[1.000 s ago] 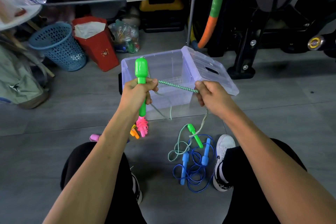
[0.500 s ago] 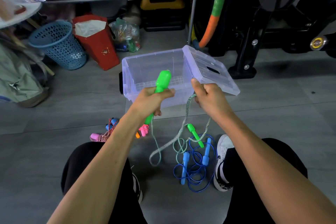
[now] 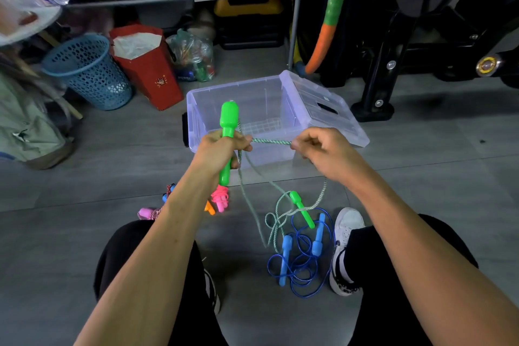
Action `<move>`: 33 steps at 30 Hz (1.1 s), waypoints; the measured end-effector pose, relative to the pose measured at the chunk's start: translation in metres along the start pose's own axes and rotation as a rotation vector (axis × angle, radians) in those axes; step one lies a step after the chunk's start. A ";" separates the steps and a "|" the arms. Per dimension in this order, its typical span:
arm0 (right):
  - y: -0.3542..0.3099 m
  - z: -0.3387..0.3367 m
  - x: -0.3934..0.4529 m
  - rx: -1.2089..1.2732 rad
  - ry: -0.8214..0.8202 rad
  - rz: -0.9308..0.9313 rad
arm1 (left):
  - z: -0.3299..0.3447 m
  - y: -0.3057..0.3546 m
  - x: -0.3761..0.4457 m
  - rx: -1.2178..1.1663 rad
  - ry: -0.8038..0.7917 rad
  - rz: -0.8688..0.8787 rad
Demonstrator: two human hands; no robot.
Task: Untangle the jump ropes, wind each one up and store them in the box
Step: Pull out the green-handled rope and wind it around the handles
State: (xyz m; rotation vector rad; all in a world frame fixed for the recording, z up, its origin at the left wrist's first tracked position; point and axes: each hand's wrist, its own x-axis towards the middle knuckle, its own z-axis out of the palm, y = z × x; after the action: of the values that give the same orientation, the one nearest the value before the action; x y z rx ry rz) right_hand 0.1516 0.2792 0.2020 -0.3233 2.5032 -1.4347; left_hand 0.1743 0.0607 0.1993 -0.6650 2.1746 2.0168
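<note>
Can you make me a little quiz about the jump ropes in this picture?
1. True or false: the left hand grips a green handle held upright.
2. What does the right hand pinch? A) green rope B) blue rope C) the lid
3. Fill in: the clear box holds ____ ropes so far.

Key:
1. True.
2. A: the green rope runs taut between both hands.
3. No: the blue rope and the other green handle lie on the floor.
</note>
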 end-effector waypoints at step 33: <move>-0.005 -0.020 -0.005 0.246 -0.064 0.088 | -0.009 0.009 0.008 -0.077 0.202 -0.081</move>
State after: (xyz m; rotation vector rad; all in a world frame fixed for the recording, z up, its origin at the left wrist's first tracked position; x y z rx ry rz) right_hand 0.1506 0.2944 0.2168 -0.2070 2.2301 -1.6458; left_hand 0.1661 0.0504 0.2057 -0.9903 2.1421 2.0827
